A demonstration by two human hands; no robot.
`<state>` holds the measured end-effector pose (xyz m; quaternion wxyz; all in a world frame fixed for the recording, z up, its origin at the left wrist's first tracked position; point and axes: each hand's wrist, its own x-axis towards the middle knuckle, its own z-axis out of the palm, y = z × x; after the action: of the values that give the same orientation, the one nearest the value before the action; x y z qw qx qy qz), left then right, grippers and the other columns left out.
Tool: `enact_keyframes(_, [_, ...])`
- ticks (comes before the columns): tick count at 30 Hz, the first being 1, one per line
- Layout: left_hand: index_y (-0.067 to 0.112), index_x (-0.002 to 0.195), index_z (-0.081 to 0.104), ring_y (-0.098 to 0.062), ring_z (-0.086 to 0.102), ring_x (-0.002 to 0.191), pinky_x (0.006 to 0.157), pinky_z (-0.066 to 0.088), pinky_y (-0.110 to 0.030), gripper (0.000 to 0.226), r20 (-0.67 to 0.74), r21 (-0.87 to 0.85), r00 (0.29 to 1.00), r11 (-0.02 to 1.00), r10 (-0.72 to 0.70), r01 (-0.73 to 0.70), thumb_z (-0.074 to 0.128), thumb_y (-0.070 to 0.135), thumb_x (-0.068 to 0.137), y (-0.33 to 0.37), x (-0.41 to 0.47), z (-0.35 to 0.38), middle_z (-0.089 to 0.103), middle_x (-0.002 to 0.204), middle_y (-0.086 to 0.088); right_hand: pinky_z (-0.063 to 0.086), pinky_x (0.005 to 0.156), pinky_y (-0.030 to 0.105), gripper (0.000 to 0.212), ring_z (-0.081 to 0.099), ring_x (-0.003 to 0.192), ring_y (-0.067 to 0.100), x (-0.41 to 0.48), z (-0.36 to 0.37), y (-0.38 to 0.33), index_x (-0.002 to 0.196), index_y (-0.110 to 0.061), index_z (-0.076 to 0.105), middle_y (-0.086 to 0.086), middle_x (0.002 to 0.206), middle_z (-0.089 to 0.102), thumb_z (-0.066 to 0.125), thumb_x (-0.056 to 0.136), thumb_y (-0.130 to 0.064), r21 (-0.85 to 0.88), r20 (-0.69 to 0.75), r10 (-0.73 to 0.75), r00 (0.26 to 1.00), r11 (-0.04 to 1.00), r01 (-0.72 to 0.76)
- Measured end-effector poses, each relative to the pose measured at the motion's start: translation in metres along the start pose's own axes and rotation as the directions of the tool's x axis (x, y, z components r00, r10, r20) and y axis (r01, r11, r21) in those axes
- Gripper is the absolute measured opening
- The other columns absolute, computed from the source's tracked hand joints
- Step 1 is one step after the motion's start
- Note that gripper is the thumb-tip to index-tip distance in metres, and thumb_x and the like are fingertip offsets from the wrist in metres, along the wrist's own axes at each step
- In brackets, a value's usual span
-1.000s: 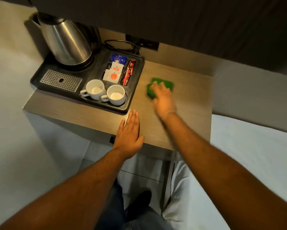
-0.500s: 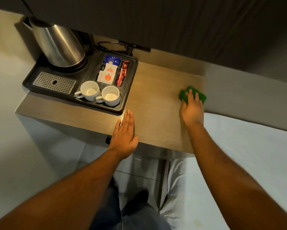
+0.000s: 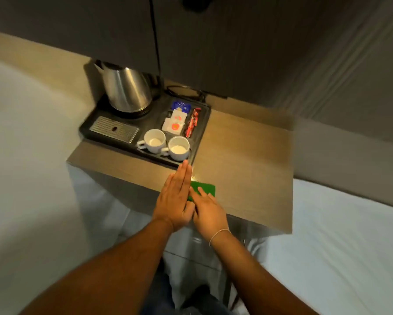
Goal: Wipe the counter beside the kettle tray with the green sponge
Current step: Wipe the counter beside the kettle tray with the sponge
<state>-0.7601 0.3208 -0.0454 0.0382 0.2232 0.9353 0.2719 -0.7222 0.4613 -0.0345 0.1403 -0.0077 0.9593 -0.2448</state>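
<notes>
Green sponge (image 3: 203,189) is pressed flat at the near edge of the wooden tabletop (image 3: 247,160), just off the near right corner of the kettle tray (image 3: 201,133), under the fingers of the right hand (image 3: 208,212). Left hand (image 3: 176,197) is laid flat and open alongside, touching it. Wiping is judged under way; no cleaned area can be distinguished. Sponge's near part is hidden; tray contents are blurred.

Kettle tray (image 3: 200,133) at counter's (image 3: 247,160) left end — kettle (image 3: 127,89) at its back, cups (image 3: 166,144) in front; sponge (image 3: 203,188) before its near-right corner.
</notes>
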Motion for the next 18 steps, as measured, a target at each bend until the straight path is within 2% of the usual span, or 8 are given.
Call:
enact_keyframes(3, [0.018, 0.174, -0.009, -0.018, -0.005, 0.171, 0.138, 0.003, -0.046, 0.1, -0.073, 0.068, 0.996, 0.996, -0.059, 0.064, 0.046, 0.034, 0.091, -0.023, -0.029, -0.022, -0.012, 0.185, -0.002, 0.054, 0.101, 0.041, 0.047, 0.063, 0.133, 0.031, -0.003, -0.005, -0.022, 0.152, -0.028, 0.051, 0.008, 0.152, 0.061, 0.053, 0.106, -0.032, 0.028, 0.007, -0.038, 0.999, 0.999, 0.038])
enact_keyframes(5, [0.018, 0.174, -0.01, -0.02, -0.005, 0.171, 0.137, -0.001, -0.042, 0.096, -0.133, 0.12, 0.977, 0.976, -0.167, 0.183, 0.042, 0.035, 0.095, -0.037, -0.052, -0.035, -0.013, 0.185, -0.002, 0.052, 0.079, 0.036, 0.034, 0.071, 0.112, 0.033, 0.0, -0.005, -0.039, 0.137, -0.025, 0.059, 0.008, 0.13, 0.073, 0.056, 0.103, -0.026, 0.116, 0.004, -0.094, 0.996, 0.989, 0.093])
enact_keyframes(6, [0.017, 0.174, -0.009, -0.021, -0.004, 0.171, 0.137, -0.001, -0.042, 0.094, -0.166, 0.156, 0.958, 0.953, -0.234, 0.26, 0.04, 0.035, 0.096, -0.044, -0.068, -0.04, -0.011, 0.185, -0.004, 0.049, 0.074, 0.035, 0.029, 0.071, 0.107, 0.035, 0.003, -0.003, -0.049, 0.131, -0.022, 0.061, 0.01, 0.122, 0.075, 0.056, 0.103, -0.023, 0.167, 0.002, -0.12, 0.993, 0.979, 0.117])
enact_keyframes(8, [0.014, 0.174, -0.008, -0.024, -0.002, 0.171, 0.137, 0.002, -0.044, 0.09, -0.202, 0.232, 0.905, 0.88, -0.373, 0.415, 0.032, 0.038, 0.097, -0.054, -0.104, -0.048, -0.008, 0.184, -0.007, 0.053, 0.075, 0.038, 0.023, 0.072, 0.103, 0.039, 0.011, 0.003, -0.07, 0.126, -0.014, 0.063, 0.017, 0.115, 0.076, 0.056, 0.104, -0.02, 0.264, 0.016, -0.149, 0.989, 0.954, 0.14])
enact_keyframes(10, [0.015, 0.17, -0.015, -0.025, -0.006, 0.171, 0.138, 0.0, -0.045, 0.087, -0.169, 0.28, 0.849, 0.802, -0.5, 0.528, 0.024, 0.042, 0.097, -0.061, -0.141, -0.054, -0.017, 0.181, -0.004, 0.056, 0.081, 0.044, 0.023, 0.071, 0.105, 0.042, 0.018, 0.011, -0.093, 0.126, -0.01, 0.064, 0.02, 0.115, 0.076, 0.057, 0.106, -0.02, 0.332, 0.029, -0.179, 0.983, 0.93, 0.159])
enact_keyframes(13, [0.016, 0.166, -0.023, -0.023, -0.013, 0.17, 0.137, -0.007, -0.043, 0.085, -0.186, 0.29, 0.754, 0.698, -0.63, 0.655, 0.024, 0.044, 0.102, -0.062, -0.194, -0.067, -0.028, 0.176, -0.002, 0.057, 0.087, 0.043, 0.023, 0.072, 0.111, 0.041, 0.016, 0.025, -0.135, 0.126, -0.01, 0.066, 0.018, 0.122, 0.076, 0.056, 0.109, -0.023, 0.39, 0.039, -0.298, 0.954, 0.883, 0.26])
enact_keyframes(16, [0.016, 0.171, -0.018, -0.023, -0.018, 0.169, 0.136, -0.009, -0.043, 0.085, -0.248, 0.257, 0.645, 0.592, -0.723, 0.763, 0.035, 0.042, 0.109, -0.055, -0.244, -0.086, -0.025, 0.18, -0.004, 0.049, 0.071, 0.036, 0.02, 0.072, 0.094, 0.039, 0.0, 0.049, -0.181, 0.122, -0.016, 0.067, 0.016, 0.115, 0.078, 0.055, 0.11, -0.027, 0.374, 0.069, -0.453, 0.889, 0.838, 0.398])
enact_keyframes(18, [0.015, 0.172, -0.014, -0.023, -0.018, 0.169, 0.137, -0.008, -0.044, 0.085, -0.288, 0.212, 0.55, 0.508, -0.784, 0.835, 0.037, 0.041, 0.11, -0.047, -0.283, -0.099, -0.024, 0.181, -0.004, 0.05, 0.069, 0.039, 0.021, 0.071, 0.09, 0.04, -0.021, 0.069, -0.217, 0.123, -0.017, 0.065, 0.018, 0.112, 0.077, 0.054, 0.111, -0.03, 0.345, 0.129, -0.539, 0.832, 0.811, 0.472])
